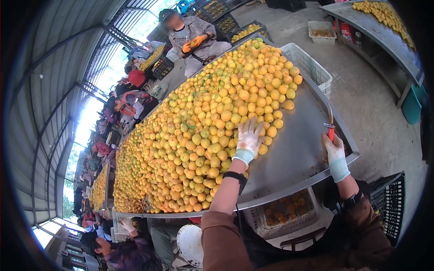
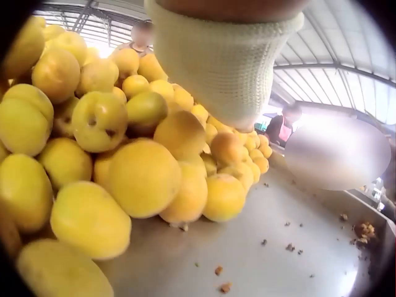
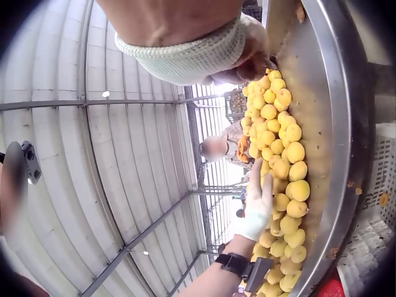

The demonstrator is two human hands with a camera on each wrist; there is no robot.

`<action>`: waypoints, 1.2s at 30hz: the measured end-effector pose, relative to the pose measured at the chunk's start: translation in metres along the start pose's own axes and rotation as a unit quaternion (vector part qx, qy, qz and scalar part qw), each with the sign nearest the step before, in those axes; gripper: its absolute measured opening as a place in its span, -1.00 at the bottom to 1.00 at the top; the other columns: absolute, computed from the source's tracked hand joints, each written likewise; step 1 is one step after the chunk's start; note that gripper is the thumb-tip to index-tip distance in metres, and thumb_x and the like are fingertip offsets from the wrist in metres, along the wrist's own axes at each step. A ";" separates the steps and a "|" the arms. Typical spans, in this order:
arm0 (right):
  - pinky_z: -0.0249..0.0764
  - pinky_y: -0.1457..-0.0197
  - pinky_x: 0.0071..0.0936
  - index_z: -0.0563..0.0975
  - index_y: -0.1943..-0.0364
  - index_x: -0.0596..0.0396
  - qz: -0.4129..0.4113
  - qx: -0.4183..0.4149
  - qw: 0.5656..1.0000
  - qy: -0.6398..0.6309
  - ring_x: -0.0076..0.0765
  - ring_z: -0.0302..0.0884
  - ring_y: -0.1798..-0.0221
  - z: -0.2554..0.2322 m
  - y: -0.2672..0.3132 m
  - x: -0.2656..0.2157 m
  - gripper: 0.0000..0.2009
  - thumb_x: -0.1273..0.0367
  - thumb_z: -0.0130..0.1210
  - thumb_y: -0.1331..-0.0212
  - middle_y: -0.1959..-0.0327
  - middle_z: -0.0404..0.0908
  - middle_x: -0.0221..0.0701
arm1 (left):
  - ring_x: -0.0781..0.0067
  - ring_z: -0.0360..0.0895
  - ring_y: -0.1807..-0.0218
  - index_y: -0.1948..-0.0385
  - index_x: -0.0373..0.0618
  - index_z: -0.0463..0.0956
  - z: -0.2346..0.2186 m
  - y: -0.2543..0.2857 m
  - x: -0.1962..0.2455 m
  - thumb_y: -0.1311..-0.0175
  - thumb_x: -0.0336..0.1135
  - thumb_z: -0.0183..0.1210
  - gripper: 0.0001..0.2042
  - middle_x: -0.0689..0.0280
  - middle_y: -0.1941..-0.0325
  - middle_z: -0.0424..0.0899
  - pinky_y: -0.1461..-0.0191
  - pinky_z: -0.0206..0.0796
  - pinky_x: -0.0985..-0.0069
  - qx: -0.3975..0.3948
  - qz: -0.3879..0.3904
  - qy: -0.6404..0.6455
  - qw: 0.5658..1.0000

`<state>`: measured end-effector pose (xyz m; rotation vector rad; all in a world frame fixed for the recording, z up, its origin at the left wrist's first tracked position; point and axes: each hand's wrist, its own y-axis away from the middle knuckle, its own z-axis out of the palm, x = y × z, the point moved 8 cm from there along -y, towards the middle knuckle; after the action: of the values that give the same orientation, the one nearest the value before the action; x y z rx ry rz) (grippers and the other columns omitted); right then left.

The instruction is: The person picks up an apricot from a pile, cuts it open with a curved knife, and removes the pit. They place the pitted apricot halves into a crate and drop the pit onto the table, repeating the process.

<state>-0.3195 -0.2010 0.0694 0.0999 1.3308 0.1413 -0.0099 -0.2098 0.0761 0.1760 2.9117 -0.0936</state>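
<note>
A big heap of yellow-orange apricots covers most of a metal-topped table. My left hand, in a white glove, rests on the heap's near right side with its fingers spread. In the right wrist view that left hand lies against the fruit, fingers stretched out. The left wrist view shows the glove cuff over the apricots; the fingers are hidden there. Over the table's right edge, my gloved right hand grips a small tool with a red handle and metal end.
A raised metal rim borders the table. Under its near edge stands a pale crate with fruit pieces inside. A black crate is at lower right, a white crate beyond the table. A person in orange gloves sits across.
</note>
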 end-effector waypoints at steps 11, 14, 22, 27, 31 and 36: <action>0.05 0.69 -0.64 0.46 0.39 0.12 0.062 -0.024 0.994 0.082 -0.71 0.18 0.75 0.029 0.002 0.013 -0.83 0.31 0.07 -0.24 0.69 0.31 -0.61 | 0.08 0.57 -0.09 -0.04 -0.21 0.53 -0.059 -0.014 -0.230 -0.29 -0.37 0.15 -0.69 0.03 -0.01 0.64 -0.24 0.37 0.34 0.353 -0.267 0.316 0.839; 0.17 0.42 -0.62 0.50 0.40 0.18 0.074 -0.030 0.992 0.095 -0.70 0.24 0.48 0.039 0.004 0.021 -0.82 0.33 0.11 -0.20 0.57 0.36 -0.63 | 0.09 0.57 -0.08 -0.07 -0.14 0.52 -0.046 -0.042 -0.266 -0.27 -0.27 0.17 -0.65 0.05 -0.02 0.64 -0.17 0.38 0.34 0.228 -0.301 0.264 0.888; 0.25 0.37 -0.59 0.50 0.41 0.23 0.130 -0.033 0.983 0.128 -0.67 0.26 0.45 0.050 0.005 0.025 -0.80 0.34 0.12 -0.19 0.56 0.36 -0.62 | 0.04 0.41 -0.29 -0.31 -0.02 0.30 0.007 -0.158 -0.255 -0.29 0.02 0.12 -0.41 0.04 -0.23 0.51 -0.34 0.23 0.26 -0.004 -0.269 0.135 0.954; 0.28 0.35 -0.57 0.51 0.39 0.27 0.110 -0.065 0.984 0.126 -0.66 0.26 0.44 0.059 0.007 0.022 -0.81 0.36 0.13 -0.18 0.56 0.37 -0.60 | -0.03 0.46 -0.20 -0.20 -0.07 0.34 0.018 -0.172 -0.251 -0.20 -0.08 0.24 -0.44 -0.04 -0.16 0.52 -0.25 0.32 0.22 -0.089 -0.209 0.107 0.968; 0.29 0.33 -0.58 0.52 0.38 0.27 0.078 -0.066 0.988 0.115 -0.67 0.27 0.41 0.064 0.010 0.013 -0.82 0.37 0.15 -0.16 0.54 0.38 -0.60 | -0.09 0.49 -0.11 -0.01 -0.12 0.34 0.017 -0.162 -0.240 -0.11 -0.28 0.32 -0.55 -0.05 -0.10 0.51 -0.16 0.36 0.16 0.028 -0.192 0.118 0.974; 0.34 0.29 -0.57 0.53 0.38 0.27 0.065 -0.073 0.988 0.121 -0.65 0.32 0.40 0.061 0.021 0.013 -0.82 0.38 0.17 -0.13 0.54 0.41 -0.55 | -0.16 0.47 -0.09 -0.09 -0.06 0.27 0.024 -0.156 -0.238 -0.16 -0.28 0.25 -0.53 -0.07 -0.16 0.46 -0.16 0.35 0.13 0.058 -0.212 0.176 0.960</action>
<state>-0.2584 -0.1781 0.0743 0.0472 1.5511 0.3701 0.2060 -0.3928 0.1135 -0.4646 3.2468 -0.3341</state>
